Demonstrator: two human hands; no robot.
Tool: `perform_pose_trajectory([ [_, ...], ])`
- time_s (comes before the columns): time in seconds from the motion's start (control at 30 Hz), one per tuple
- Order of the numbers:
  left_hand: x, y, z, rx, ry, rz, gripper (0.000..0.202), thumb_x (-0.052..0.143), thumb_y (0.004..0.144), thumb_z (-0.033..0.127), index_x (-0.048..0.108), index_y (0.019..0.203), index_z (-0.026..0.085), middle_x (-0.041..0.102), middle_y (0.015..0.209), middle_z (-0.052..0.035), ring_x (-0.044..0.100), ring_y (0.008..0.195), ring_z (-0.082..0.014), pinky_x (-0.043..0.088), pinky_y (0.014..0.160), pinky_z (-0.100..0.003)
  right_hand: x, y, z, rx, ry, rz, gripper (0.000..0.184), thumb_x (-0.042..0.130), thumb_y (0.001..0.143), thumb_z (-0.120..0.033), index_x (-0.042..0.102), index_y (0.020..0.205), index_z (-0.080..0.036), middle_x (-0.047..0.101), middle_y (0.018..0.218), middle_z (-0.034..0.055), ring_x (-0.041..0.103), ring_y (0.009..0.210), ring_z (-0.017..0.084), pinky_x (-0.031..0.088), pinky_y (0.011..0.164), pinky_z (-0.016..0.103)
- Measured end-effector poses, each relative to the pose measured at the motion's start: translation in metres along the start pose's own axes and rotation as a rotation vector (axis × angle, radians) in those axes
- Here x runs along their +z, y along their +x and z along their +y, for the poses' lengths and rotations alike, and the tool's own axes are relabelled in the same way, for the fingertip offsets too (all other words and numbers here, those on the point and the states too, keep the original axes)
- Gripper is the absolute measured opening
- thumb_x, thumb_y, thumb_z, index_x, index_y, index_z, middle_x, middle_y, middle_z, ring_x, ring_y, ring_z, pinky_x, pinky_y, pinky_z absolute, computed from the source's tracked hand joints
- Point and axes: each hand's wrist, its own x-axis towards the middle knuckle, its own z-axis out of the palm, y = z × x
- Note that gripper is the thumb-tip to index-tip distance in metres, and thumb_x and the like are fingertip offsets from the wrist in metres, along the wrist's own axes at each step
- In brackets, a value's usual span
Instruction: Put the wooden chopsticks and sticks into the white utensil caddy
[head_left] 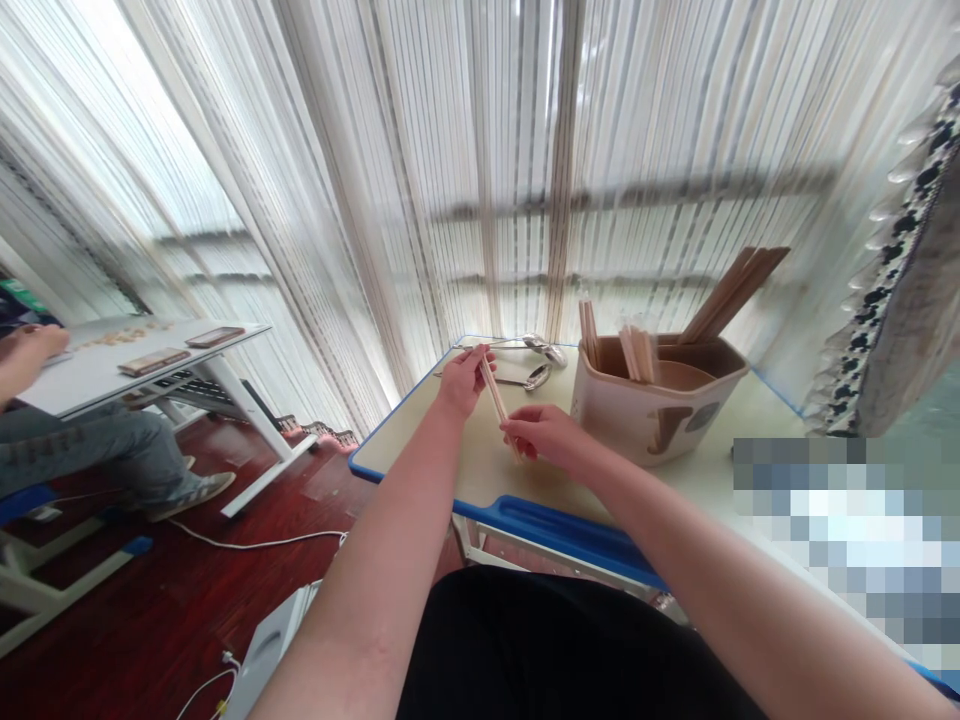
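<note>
Pale wooden chopsticks [494, 392] slant between my two hands over the cream table top. At their far end, my left hand [465, 380] is closed round them. Nearer to me, the fingers of my right hand [544, 436] pinch their lower part. Just beyond my hands lie several metal spoons [537, 377], their bowls pointing right. To the right stands a beige and brown bin [626, 415]. Inside it are loose chopsticks [589, 333], a bundle in clear plastic [637, 350] and long brown sticks [735, 295]. The exact number of chopsticks I hold cannot be made out.
My table has a raised blue edge [555, 528]. Striped sheer curtains [420, 180] hang behind it. At left, another person's hand [41, 345] is over a white table [90, 375] bearing small pieces and flat boxes. A white cable [262, 543] crosses the red floor.
</note>
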Motion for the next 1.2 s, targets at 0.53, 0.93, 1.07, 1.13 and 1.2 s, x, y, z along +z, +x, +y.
perform_pose_trajectory([
  [0.53,0.015,-0.017,0.016,-0.129,-0.228,-0.22,0.016,0.062,0.078,0.029,0.063,0.089,0.016,0.062,0.068,0.0008,0.057,0.058,-0.0061,0.046,0.057,-0.019,0.001,-0.001,0.0,-0.158,-0.307,0.14,0.011,0.054,0.078,-0.024,0.061,0.078,-0.015,0.065,0.073,0.0032,0.055,0.059,0.01,0.04,0.052,0.02],
  [0.93,0.064,-0.054,0.055,0.13,-0.138,-0.31,0.022,0.07,0.069,0.032,0.065,0.089,0.025,0.065,0.082,0.0011,0.059,0.068,-0.0079,0.047,0.063,-0.022,-0.011,-0.029,-0.031,-0.584,-0.793,0.573,0.018,0.039,0.088,-0.024,0.057,0.085,-0.018,0.062,0.083,0.0055,0.054,0.071,0.015,0.035,0.064,0.024],
  [1.07,0.087,-0.06,0.062,0.186,-0.018,-0.23,0.027,0.076,0.061,0.027,0.066,0.085,0.021,0.066,0.084,-0.0004,0.058,0.067,-0.0069,0.044,0.058,-0.019,-0.016,-0.027,-0.03,-0.576,-0.819,0.651,0.022,0.036,0.089,-0.024,0.057,0.087,-0.017,0.062,0.085,0.0067,0.054,0.071,0.016,0.038,0.065,0.026],
  [1.13,0.097,-0.064,0.066,0.237,0.027,-0.179,0.028,0.077,0.06,0.028,0.066,0.084,0.019,0.065,0.084,-0.001,0.058,0.068,-0.0068,0.044,0.058,-0.018,-0.017,-0.028,-0.029,-0.598,-0.822,0.676,0.024,0.035,0.09,-0.026,0.058,0.093,-0.017,0.063,0.087,0.0069,0.055,0.07,0.015,0.039,0.066,0.026],
  [1.2,0.107,-0.068,0.072,0.293,0.055,-0.12,0.028,0.076,0.061,0.028,0.066,0.085,0.019,0.065,0.083,-0.0009,0.058,0.068,-0.0073,0.044,0.058,-0.018,-0.017,-0.032,-0.029,-0.663,-0.809,0.733,0.027,0.036,0.09,-0.028,0.055,0.107,-0.017,0.063,0.094,0.0075,0.056,0.072,0.015,0.041,0.067,0.026],
])
